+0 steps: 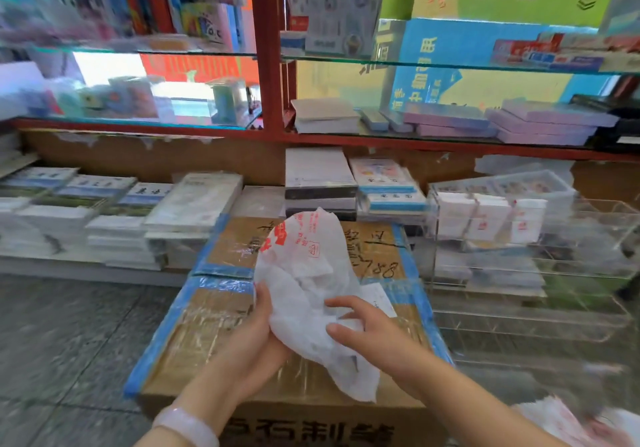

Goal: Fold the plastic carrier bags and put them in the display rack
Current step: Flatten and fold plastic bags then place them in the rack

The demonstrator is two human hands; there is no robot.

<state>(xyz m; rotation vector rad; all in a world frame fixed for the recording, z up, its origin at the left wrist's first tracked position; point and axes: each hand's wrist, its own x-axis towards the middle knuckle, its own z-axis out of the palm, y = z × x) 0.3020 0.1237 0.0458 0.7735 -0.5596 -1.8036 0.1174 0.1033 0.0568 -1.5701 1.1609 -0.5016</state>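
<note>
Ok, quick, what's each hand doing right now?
Left hand: grips the white plastic carrier bag from below.
Right hand: fingers curled onto the same bag.

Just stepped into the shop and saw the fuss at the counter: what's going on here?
A person is working a crumpled white plastic carrier bag with red print over a taped cardboard box. The left hand grips it from below; the right hand pinches its side. It isn't folded yet. A clear acrylic display rack stands to the right.
</note>
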